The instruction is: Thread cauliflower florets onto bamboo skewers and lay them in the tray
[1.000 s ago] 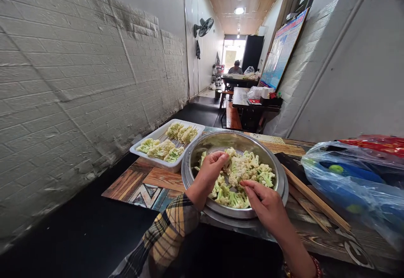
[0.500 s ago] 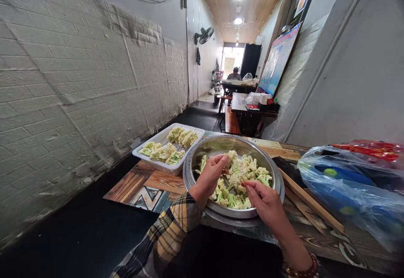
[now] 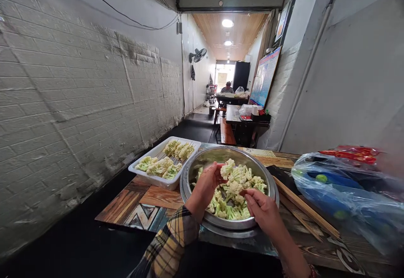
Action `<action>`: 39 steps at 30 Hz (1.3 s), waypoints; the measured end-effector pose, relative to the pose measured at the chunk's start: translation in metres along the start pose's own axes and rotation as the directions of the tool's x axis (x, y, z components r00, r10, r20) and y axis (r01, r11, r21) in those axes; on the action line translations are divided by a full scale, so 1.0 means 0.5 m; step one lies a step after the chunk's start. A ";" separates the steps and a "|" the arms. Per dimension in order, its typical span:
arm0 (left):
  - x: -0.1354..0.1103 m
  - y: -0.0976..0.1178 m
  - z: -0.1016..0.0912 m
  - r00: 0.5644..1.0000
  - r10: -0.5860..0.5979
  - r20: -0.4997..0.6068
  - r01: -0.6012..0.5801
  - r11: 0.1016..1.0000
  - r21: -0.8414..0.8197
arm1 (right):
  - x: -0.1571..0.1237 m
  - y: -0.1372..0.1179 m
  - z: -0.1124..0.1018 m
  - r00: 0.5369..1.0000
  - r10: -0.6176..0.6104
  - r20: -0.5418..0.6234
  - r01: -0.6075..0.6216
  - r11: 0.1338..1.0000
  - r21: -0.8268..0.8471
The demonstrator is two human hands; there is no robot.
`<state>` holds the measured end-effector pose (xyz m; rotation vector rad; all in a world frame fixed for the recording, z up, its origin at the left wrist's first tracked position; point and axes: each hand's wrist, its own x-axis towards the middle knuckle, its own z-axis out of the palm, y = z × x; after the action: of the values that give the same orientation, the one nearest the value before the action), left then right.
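A round metal basin (image 3: 272,177) holds many pale cauliflower florets (image 3: 233,189) with green stems. Over its left side, my left hand (image 3: 205,185) has curled fingers against a cauliflower floret (image 3: 227,168), which seems to be in its grip; the fingers partly hide the contact. My right hand (image 3: 261,205) is over the basin's near right side, thumb and forefinger pinched together. Whatever lies in that pinch is too thin or hidden to make out. To the left, a white tray (image 3: 151,178) contains cauliflower threaded on thin skewers (image 3: 160,155).
Bamboo sticks (image 3: 307,208) lie right of the basin on the patterned wooden table (image 3: 126,198). Beyond them is a clear plastic bag (image 3: 334,185) with blue and green contents, and a red package (image 3: 353,154). Farther back are another table (image 3: 233,114), a bench (image 3: 227,131) and a seated person (image 3: 227,88).
The camera view has tilted up, so the table sits lower in the picture. My left fingers have loosened slightly around the floret; my right hand keeps its pinch.
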<state>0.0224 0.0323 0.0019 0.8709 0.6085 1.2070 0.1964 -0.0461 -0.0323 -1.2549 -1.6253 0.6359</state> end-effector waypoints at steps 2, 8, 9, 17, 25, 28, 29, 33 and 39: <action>-0.001 0.003 0.000 1.000 -0.005 0.001 0.005 1.000 0.011 | -0.001 0.001 0.001 1.000 -0.009 -0.005 0.009 1.000 -0.015; -0.005 0.001 -0.004 0.998 0.054 0.013 -0.054 0.998 0.020 | -0.002 -0.006 -0.002 0.999 -0.051 0.003 0.051 0.994 -0.101; -0.006 0.000 -0.004 0.998 0.059 0.010 -0.059 0.998 0.023 | -0.001 -0.007 -0.003 0.998 -0.059 0.008 0.060 0.992 -0.114; -0.006 0.007 0.009 0.999 0.053 -0.008 -0.053 0.997 0.064 | 0.003 -0.010 -0.005 0.997 -0.074 0.015 0.075 0.987 -0.145; -0.006 0.006 0.013 0.998 0.054 0.016 -0.056 0.976 0.209 | 0.002 -0.025 -0.011 0.997 -0.070 0.037 0.074 0.989 -0.127; -0.005 0.006 0.012 0.997 0.080 0.019 -0.082 0.969 0.233 | 0.002 -0.029 -0.011 0.996 -0.065 0.060 0.072 0.990 -0.118; -0.005 0.006 0.011 0.996 0.083 0.018 -0.085 0.967 0.239 | 0.002 -0.029 -0.011 0.996 -0.068 0.063 0.076 0.990 -0.122; -0.005 0.002 0.010 0.996 0.085 0.022 -0.088 0.957 0.278 | 0.003 -0.026 -0.008 0.991 -0.117 0.059 0.125 0.978 -0.166; 0.005 -0.004 0.001 0.988 0.152 0.003 -0.143 0.927 0.346 | 0.000 -0.004 -0.007 0.988 -0.070 -0.135 0.059 0.995 -0.085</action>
<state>0.0243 0.0342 0.0006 1.2176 0.8009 1.2671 0.1987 -0.0474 -0.0295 -1.2702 -1.5830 0.4374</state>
